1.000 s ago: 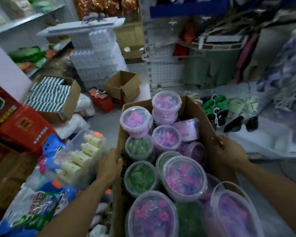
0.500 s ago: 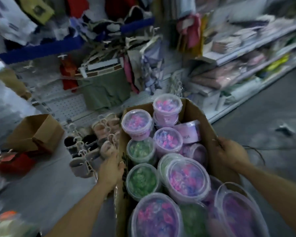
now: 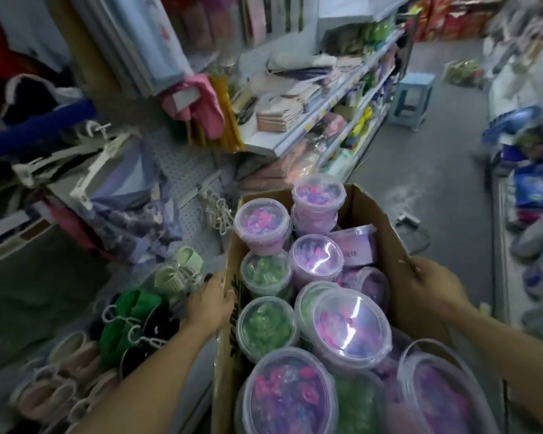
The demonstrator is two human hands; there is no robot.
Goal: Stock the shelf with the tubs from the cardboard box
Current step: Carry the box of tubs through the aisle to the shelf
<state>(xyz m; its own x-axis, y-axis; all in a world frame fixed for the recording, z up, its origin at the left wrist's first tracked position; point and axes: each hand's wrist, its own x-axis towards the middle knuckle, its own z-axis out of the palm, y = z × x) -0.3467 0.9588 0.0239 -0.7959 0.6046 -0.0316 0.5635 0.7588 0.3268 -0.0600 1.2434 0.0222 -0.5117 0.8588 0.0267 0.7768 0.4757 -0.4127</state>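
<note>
The cardboard box (image 3: 386, 239) is carried at waist height, packed to the rim with lidded tubs (image 3: 348, 327) — pink and purple fills mostly, green ones along the box's left side, one purple tub lying on its side against the right wall. None has left the box. The left hand (image 3: 209, 303) grips the left wall, thumb hooked over the edge; the right hand (image 3: 433, 285) grips the right wall, fingers curled over its rim.

Change noted: a second ago the box faced stacked cartons and a pegboard; the view beyond it has since swung round, and now a long shelf run (image 3: 320, 120) lies ahead and left of the box, with folded cloths and packets on it. A blue stool (image 3: 411, 98) stands in the aisle well beyond the box. Slippers (image 3: 176, 274) hang just left of it.

Judgement: the carrier has turned toward the aisle — transport under way, stocking not yet begun.
</note>
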